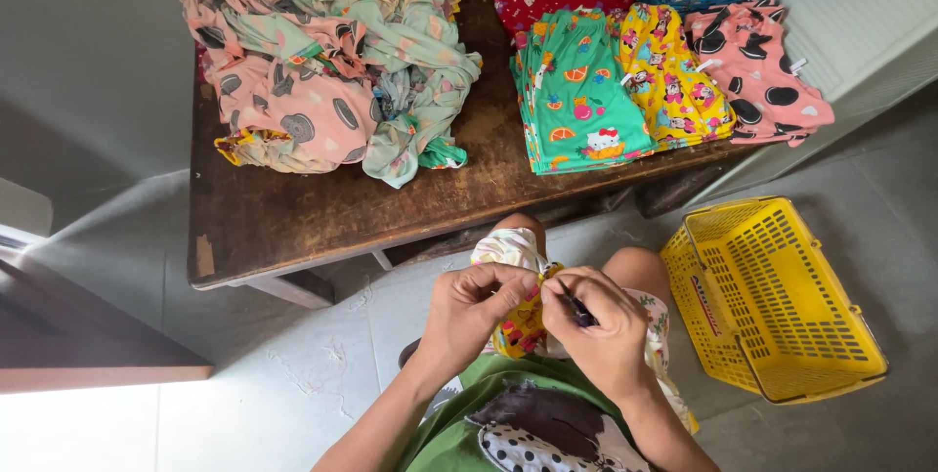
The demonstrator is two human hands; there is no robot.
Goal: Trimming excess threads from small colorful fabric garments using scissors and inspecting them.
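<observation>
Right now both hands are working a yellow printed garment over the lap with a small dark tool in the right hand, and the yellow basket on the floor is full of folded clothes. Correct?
Not quite. The head view shows the yellow basket empty, tipped on the floor. The rest holds: left hand and right hand grip the yellow printed garment, the small dark tool in the right.

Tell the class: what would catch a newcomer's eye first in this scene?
Probably the neat row of bright folded garments at the wooden table's right end, beside a jumbled pink heap. Next, the yellow basket on the floor, then both hands working yellow printed cloth below.
</observation>
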